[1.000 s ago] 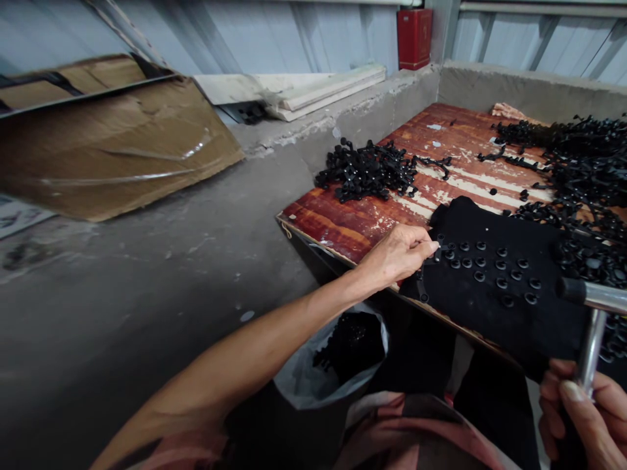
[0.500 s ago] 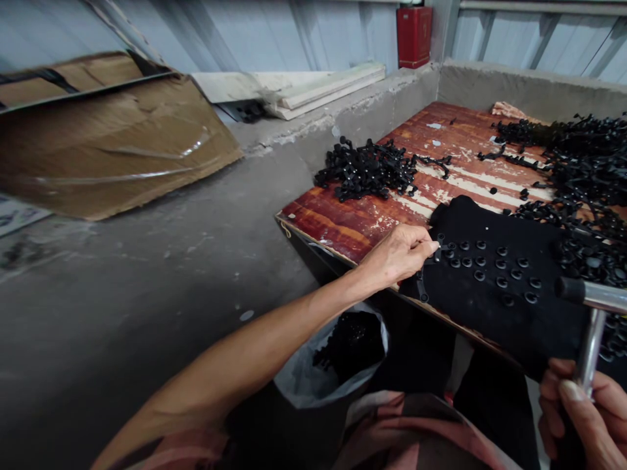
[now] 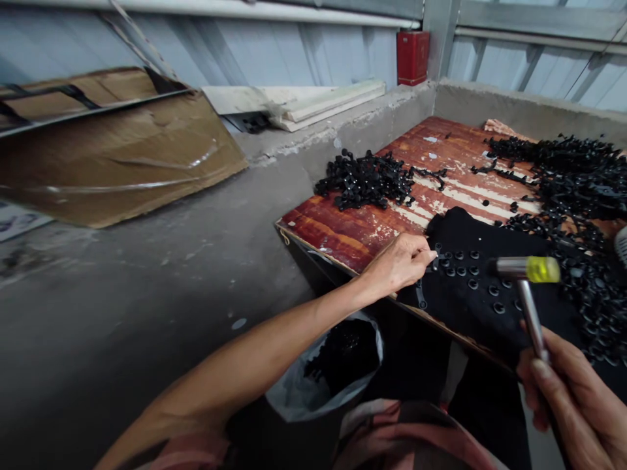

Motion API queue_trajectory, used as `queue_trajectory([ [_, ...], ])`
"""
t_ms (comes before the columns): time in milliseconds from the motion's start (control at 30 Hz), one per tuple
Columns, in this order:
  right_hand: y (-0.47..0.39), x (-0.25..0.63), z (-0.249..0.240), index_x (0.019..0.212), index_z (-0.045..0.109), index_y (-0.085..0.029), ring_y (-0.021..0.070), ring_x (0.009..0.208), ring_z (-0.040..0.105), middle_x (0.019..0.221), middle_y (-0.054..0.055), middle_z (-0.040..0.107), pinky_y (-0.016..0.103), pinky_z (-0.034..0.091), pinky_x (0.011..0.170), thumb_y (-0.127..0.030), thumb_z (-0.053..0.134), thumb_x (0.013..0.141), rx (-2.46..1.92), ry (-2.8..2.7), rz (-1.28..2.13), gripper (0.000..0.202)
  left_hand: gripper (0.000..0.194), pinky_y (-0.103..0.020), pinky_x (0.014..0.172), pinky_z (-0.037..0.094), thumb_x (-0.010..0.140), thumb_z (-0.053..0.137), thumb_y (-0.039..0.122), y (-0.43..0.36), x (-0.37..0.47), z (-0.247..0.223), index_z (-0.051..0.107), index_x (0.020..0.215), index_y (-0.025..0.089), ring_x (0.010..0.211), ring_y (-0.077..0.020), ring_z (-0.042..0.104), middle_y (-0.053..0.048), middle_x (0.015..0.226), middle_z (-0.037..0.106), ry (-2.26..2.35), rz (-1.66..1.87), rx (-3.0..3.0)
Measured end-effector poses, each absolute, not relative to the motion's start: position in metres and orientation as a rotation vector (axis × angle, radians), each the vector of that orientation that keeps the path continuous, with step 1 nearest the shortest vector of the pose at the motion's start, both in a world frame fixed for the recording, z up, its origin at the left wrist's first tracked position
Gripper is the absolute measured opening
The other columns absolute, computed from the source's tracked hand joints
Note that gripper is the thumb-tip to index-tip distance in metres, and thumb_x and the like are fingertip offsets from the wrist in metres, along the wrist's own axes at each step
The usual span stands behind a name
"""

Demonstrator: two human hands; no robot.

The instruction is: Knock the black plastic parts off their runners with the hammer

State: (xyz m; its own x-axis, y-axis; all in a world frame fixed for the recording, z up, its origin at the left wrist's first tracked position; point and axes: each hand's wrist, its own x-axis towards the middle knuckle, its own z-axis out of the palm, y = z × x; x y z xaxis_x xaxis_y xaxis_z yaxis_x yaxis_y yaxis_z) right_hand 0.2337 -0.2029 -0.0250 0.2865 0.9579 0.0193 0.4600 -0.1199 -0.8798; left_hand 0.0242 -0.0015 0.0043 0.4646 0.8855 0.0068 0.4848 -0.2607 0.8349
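Note:
My left hand (image 3: pixel 404 261) is closed in a pinch at the left side of a black cloth (image 3: pixel 460 228). Between its fingertips is the end of a small black plastic strip (image 3: pixel 435 264); its exact shape is partly hidden. Another strip with a round end (image 3: pixel 422 303) lies just below. Several black ring-shaped pieces (image 3: pixel 460 271) sit in rough rows on the cloth. My right hand (image 3: pixel 568 385) grips a mallet (image 3: pixel 531 313) by its handle. The mallet has a metal head with one dark face and one yellow face, raised over the cloth and blurred.
Black plastic parts lie heaped on the worn red tabletop (image 3: pixel 337 228): one pile (image 3: pixel 367 179) at left, larger piles (image 3: pixel 582 173) at right. Below the table edge stands a white-lined container (image 3: pixel 289 398) with black pieces. A cardboard box (image 3: pixel 122 156) and a red tin (image 3: pixel 412 59) are farther off.
The mallet in my right hand has swung leftward over the ring pieces, and its yellow face now shows. My left hand keeps its pinch at about the same spot. The view has tilted slightly up.

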Motion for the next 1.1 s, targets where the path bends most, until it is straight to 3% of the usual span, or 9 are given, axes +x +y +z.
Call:
queue_trajectory([
  [33, -0.195, 0.236, -0.021, 0.134, 0.055, -0.032, 0.0159, 0.057, 0.065, 0.083, 0.002, 0.07, 0.023, 0.056, 0.047, -0.038, 0.056, 0.094, -1.688, -1.508, 0.61, 0.04, 0.027, -0.022, 0.049, 0.025, 0.084, 0.049, 0.024, -0.002, 0.024, 0.005, 0.048, 0.057, 0.017, 0.046, -0.0076, 0.035, 0.007, 0.046, 0.036, 1.147, 0.627, 1.911],
  [133, -0.173, 0.233, -0.008, 0.148, 0.04, -0.035, 0.0212, 0.095, 0.071, 0.124, 0.006, 0.067, 0.032, 0.059, 0.083, -0.025, 0.048, 0.098, -1.641, -1.886, 0.251, 0.051, 0.026, -0.022, 0.049, 0.025, 0.083, 0.05, 0.023, -0.003, 0.024, 0.005, 0.051, 0.058, 0.017, 0.046, -0.0082, 0.037, 0.007, 0.046, 0.037, 1.154, 0.631, 1.925],
  [233, -0.157, 0.223, -0.001, 0.153, 0.029, -0.036, 0.0223, 0.112, 0.066, 0.14, 0.006, 0.056, 0.036, 0.053, 0.095, -0.015, 0.043, 0.098, -1.563, -1.972, 0.056, 0.06, 0.025, -0.022, 0.048, 0.025, 0.083, 0.05, 0.025, -0.003, 0.024, 0.006, 0.054, 0.06, 0.017, 0.045, -0.0091, 0.039, 0.006, 0.044, 0.038, 1.151, 0.63, 1.907],
  [367, -0.147, 0.22, -0.004, 0.152, 0.035, -0.031, 0.0266, 0.115, 0.064, 0.134, 0.009, 0.061, 0.04, 0.053, 0.095, -0.011, 0.039, 0.096, -1.623, -2.042, 0.044, 0.059, 0.025, -0.022, 0.047, 0.025, 0.082, 0.05, 0.024, -0.002, 0.025, 0.007, 0.051, 0.058, 0.017, 0.044, -0.009, 0.039, 0.006, 0.043, 0.037, 1.157, 0.601, 1.89],
  [500, -0.149, 0.221, 0.002, 0.151, 0.037, -0.029, 0.0224, 0.101, 0.07, 0.131, 0.009, 0.063, 0.032, 0.059, 0.083, -0.012, 0.041, 0.097, -1.64, -2.035, 0.044, 0.057, 0.026, -0.022, 0.046, 0.023, 0.081, 0.051, 0.025, 0.0, 0.024, 0.01, 0.048, 0.056, 0.017, 0.043, -0.0083, 0.038, 0.006, 0.044, 0.037, 1.175, 0.567, 1.882],
  [600, -0.152, 0.219, 0.008, 0.152, 0.034, -0.03, 0.0208, 0.109, 0.067, 0.139, 0.008, 0.058, 0.028, 0.058, 0.084, -0.012, 0.045, 0.096, -1.562, -1.939, -0.039, 0.059, 0.027, -0.021, 0.047, 0.023, 0.08, 0.051, 0.023, 0.001, 0.024, 0.012, 0.047, 0.055, 0.017, 0.045, -0.008, 0.037, 0.006, 0.045, 0.036, 1.156, 0.566, 1.885],
  [833, -0.148, 0.221, 0.0, 0.151, 0.038, -0.031, 0.0276, 0.117, 0.062, 0.137, 0.007, 0.06, 0.042, 0.056, 0.092, -0.012, 0.041, 0.096, -1.633, -2.002, 0.13, 0.058, 0.028, -0.022, 0.047, 0.024, 0.079, 0.052, 0.023, 0.002, 0.023, 0.01, 0.048, 0.052, 0.017, 0.045, -0.0085, 0.039, 0.005, 0.046, 0.04, 1.135, 0.582, 1.886],
  [933, -0.15, 0.22, 0.002, 0.153, 0.03, -0.035, 0.0253, 0.117, 0.062, 0.144, 0.005, 0.052, 0.039, 0.054, 0.095, -0.011, 0.046, 0.095, -1.565, -1.916, 0.079, 0.065, 0.028, -0.022, 0.047, 0.027, 0.081, 0.051, 0.023, 0.001, 0.023, 0.009, 0.05, 0.054, 0.017, 0.046, -0.0096, 0.041, 0.005, 0.045, 0.04, 1.115, 0.606, 1.889],
  [1100, -0.152, 0.22, 0.001, 0.151, 0.037, -0.031, 0.0282, 0.116, 0.063, 0.133, 0.008, 0.061, 0.044, 0.053, 0.096, -0.014, 0.041, 0.096, -1.631, -1.989, 0.156, 0.058, 0.031, -0.022, 0.048, 0.027, 0.081, 0.052, 0.023, 0.0, 0.023, 0.006, 0.046, 0.051, 0.017, 0.045, -0.0084, 0.038, 0.006, 0.045, 0.037, 1.138, 0.602, 1.919],
])
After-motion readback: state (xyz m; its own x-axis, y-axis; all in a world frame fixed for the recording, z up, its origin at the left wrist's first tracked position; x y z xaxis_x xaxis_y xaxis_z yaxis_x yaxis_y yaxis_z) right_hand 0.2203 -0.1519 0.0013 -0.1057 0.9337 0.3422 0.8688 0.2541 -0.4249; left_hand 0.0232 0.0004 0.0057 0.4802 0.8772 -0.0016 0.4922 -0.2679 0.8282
